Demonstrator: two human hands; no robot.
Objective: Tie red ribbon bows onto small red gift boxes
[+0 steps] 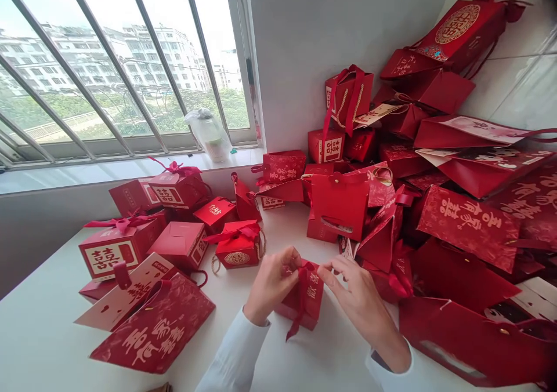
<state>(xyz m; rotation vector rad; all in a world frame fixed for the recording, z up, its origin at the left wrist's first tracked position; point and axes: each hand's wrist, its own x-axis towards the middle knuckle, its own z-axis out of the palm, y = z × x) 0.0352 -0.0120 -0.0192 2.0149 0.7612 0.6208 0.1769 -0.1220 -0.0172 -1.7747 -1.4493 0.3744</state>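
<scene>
I am monitoring the left hand [272,285] and right hand [361,306], their fingers pinching closed on the red ribbon [297,314] of a small red gift box [311,299], which is sitting at lower centre on the white table [43,328], beside piled red gift bags [465,224].

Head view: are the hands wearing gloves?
No, the left hand and right hand are bare, at the red ribbon on a small red box.

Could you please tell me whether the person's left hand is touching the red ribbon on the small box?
Touching. The head view shows the left hand with its fingertips pinching the red ribbon at the top of the small box.
</scene>
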